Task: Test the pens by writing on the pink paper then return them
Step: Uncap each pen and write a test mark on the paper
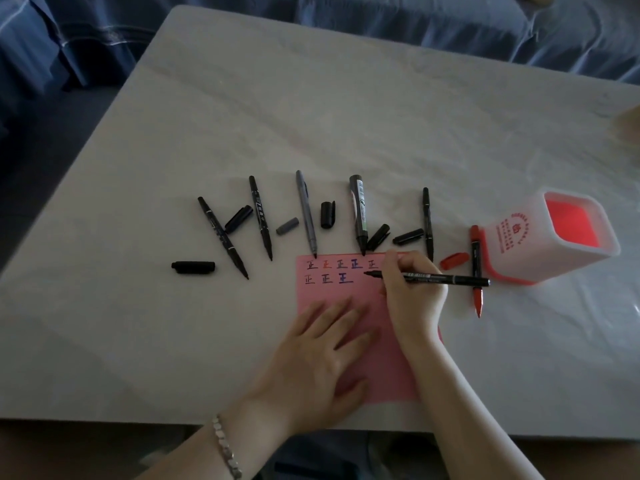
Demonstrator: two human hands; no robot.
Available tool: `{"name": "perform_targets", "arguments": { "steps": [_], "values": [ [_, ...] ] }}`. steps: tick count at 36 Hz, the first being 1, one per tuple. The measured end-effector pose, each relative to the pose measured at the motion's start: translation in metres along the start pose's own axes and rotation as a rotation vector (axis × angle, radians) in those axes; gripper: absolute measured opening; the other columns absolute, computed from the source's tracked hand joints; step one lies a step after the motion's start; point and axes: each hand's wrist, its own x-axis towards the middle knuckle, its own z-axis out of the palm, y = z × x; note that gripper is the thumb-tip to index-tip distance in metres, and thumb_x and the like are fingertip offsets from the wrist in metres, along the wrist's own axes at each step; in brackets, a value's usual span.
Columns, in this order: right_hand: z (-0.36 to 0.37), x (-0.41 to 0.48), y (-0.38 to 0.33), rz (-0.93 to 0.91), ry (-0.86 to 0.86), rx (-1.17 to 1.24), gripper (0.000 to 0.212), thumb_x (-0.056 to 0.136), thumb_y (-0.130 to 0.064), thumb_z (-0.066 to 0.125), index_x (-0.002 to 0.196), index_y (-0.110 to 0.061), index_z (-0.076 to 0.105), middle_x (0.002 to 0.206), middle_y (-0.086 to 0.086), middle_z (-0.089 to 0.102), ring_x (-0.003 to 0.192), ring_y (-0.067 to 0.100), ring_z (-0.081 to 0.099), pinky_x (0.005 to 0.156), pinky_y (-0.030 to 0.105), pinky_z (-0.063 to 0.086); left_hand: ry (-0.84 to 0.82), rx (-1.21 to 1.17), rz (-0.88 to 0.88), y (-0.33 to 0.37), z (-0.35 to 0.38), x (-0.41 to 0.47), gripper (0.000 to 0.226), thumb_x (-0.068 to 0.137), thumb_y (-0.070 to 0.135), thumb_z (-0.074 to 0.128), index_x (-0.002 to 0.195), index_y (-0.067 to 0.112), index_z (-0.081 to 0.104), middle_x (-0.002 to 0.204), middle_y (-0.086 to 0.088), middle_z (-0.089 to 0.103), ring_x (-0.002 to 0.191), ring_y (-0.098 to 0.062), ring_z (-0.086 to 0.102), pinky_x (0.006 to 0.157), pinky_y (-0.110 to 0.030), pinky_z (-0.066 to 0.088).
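Marbled white tabletop (311,116): flat left hand (311,358) presses pink paper (381,368); right hand (408,292) pinches slim black marker (446,279).

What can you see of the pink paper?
The pink paper is a matte sheet lying flat on the white table near its front edge. Two rows of black, red and blue marks run along its top. The left hand lies flat on it; the right hand, gripping a black pen, covers its upper right.

Single head-worn view, wide-angle, looks forward and steeply down at worktop (242,116); near edge at frame bottom, close range.
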Motion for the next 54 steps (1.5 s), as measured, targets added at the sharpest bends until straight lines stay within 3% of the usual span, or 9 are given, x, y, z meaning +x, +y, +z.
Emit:
{"name": "perform_targets", "arguments": {
  "steps": [11,21,27,34,42,46,54],
  "values": [
    [0.0003,-0.0002,-0.0004,-0.062,-0.037,-0.044,0.039,0.079,-0.005,0.061,0.047,-0.022,0.045,0.046,0.007,0.050,0.048,0.012,0.044,0.047,0.019,0.035,0.011,-0.041,-0.009,0.0011,-0.0008,0.0002,0.055,0.077,0.052,0.048,0.126,0.027,0.053,0.139,-0.002,0.047,0.131,-0.021,0.037,0.110,-0.037,0.016],
    [0.0004,-0.0002,-0.0003,-0.081,-0.052,-0.045,0.039,0.080,-0.005,0.061,0.048,-0.021,0.045,0.046,-0.002,0.050,0.049,0.010,0.047,0.045,0.011,0.033,0.010,-0.068,-0.013,0.0014,-0.0020,0.0014,0.054,0.076,0.050,0.048,0.125,0.027,0.054,0.138,-0.003,0.048,0.130,-0.020,0.033,0.109,-0.036,0.015],
    [0.0014,-0.0009,-0.0009,-0.105,-0.072,-0.118,0.028,0.078,-0.004,0.062,0.052,-0.002,0.053,0.046,-0.007,0.049,0.047,0.003,0.045,0.046,0.011,0.033,0.008,-0.074,-0.016,0.0015,-0.0018,0.0014,0.054,0.076,0.050,0.048,0.125,0.027,0.054,0.139,-0.003,0.047,0.131,-0.019,0.032,0.110,-0.036,0.015],
    [0.0009,0.0004,0.0019,-0.085,0.020,-0.125,0.027,0.077,-0.004,0.061,0.052,-0.005,0.052,0.047,0.008,0.052,0.050,0.012,0.045,0.046,0.014,0.032,0.007,-0.074,-0.021,0.0022,-0.0019,0.0017,0.054,0.077,0.050,0.047,0.124,0.026,0.055,0.138,-0.003,0.049,0.130,-0.019,0.034,0.109,-0.037,0.017],
    [0.0011,0.0003,0.0010,-0.060,-0.007,-0.111,0.028,0.077,-0.005,0.062,0.051,-0.011,0.053,0.047,0.007,0.054,0.050,0.012,0.048,0.046,0.013,0.034,0.001,-0.072,-0.025,0.0018,-0.0021,0.0020,0.054,0.077,0.050,0.047,0.125,0.026,0.055,0.138,-0.003,0.048,0.130,-0.020,0.034,0.109,-0.036,0.016],
    [0.0002,0.0004,0.0031,-0.046,-0.012,-0.105,0.039,0.072,-0.002,0.062,0.045,-0.023,0.045,0.039,-0.008,0.049,0.044,0.006,0.046,0.045,0.009,0.033,-0.001,-0.070,-0.026,0.0017,-0.0018,0.0021,0.055,0.076,0.050,0.048,0.125,0.026,0.055,0.138,-0.003,0.048,0.131,-0.020,0.033,0.109,-0.036,0.017],
    [-0.0003,-0.0006,0.0012,-0.034,-0.011,-0.075,0.028,0.067,-0.010,0.058,0.045,-0.024,0.048,0.044,-0.001,0.053,0.044,0.010,0.045,0.046,0.016,0.037,-0.002,-0.070,-0.024,0.0018,-0.0027,0.0016,0.054,0.077,0.050,0.048,0.126,0.026,0.054,0.139,-0.003,0.047,0.132,-0.019,0.033,0.110,-0.037,0.016]
  ]
}}
